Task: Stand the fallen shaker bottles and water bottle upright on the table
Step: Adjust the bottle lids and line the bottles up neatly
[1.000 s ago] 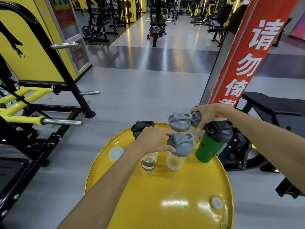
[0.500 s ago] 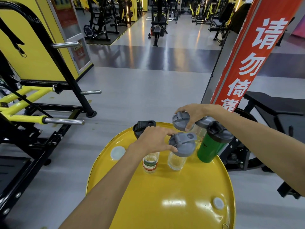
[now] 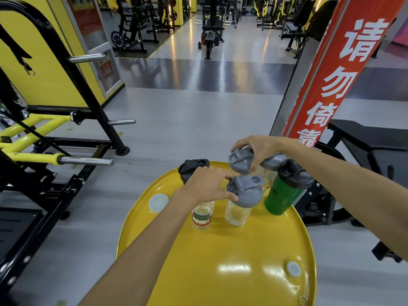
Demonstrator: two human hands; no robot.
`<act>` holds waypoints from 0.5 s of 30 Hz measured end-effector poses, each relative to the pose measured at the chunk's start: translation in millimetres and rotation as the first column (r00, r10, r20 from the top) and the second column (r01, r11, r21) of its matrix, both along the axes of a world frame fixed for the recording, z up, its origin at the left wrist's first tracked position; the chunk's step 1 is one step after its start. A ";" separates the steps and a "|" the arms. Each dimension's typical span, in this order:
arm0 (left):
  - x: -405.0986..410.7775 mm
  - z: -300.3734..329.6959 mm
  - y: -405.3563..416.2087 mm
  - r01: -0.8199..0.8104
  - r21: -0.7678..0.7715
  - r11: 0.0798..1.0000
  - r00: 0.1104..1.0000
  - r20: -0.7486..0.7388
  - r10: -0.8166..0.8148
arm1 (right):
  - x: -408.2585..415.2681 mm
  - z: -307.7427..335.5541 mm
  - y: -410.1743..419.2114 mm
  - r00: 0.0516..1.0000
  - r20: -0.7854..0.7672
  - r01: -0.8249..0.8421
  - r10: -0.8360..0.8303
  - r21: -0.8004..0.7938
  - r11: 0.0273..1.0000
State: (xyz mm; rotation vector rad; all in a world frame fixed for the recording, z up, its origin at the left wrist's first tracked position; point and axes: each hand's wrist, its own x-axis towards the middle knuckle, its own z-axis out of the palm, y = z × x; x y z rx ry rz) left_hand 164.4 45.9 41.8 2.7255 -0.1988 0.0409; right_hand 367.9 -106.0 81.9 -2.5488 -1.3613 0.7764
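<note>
On the yellow drum-top table [image 3: 231,272], my left hand [image 3: 205,186] is closed over the top of the clear water bottle [image 3: 202,217], which stands upright. Right beside it a clear shaker with a grey lid [image 3: 244,195] stands upright. Behind that, my right hand [image 3: 256,149] grips the grey lid of another clear shaker [image 3: 239,162], whose lid tilts toward me. A green shaker with a black lid [image 3: 284,191] stands at the right rim. A black shaker [image 3: 191,170] stands at the far edge. One more grey lid [image 3: 273,163] shows behind the green shaker.
The bottles crowd the far half of the table. A black and yellow weight machine [image 3: 55,155] stands on the left. A red banner pillar [image 3: 344,74] and a black bench [image 3: 371,142] are close on the right. Grey gym floor lies ahead.
My right hand has shifted left and closed over the rear shaker's grey lid, uncovering another grey lid behind it. My left hand has stayed on the water bottle.
</note>
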 end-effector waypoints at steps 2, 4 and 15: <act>0.7 -0.4 -0.1 -0.002 0.009 1.000 1.000 -0.001 0.002 | -1.1 -1.4 -0.5 1.000 0.002 -0.002 0.002 0.009 1.000; 1.5 -0.7 0.0 -0.001 0.018 1.000 1.000 -0.001 0.001 | -1.6 -2.4 -0.9 1.000 0.001 0.003 -0.003 0.013 1.000; 2.4 -1.7 1.4 -0.001 0.032 0.999 1.000 0.004 0.001 | -6.1 2.9 6.2 0.998 0.052 -0.025 0.032 -0.132 0.991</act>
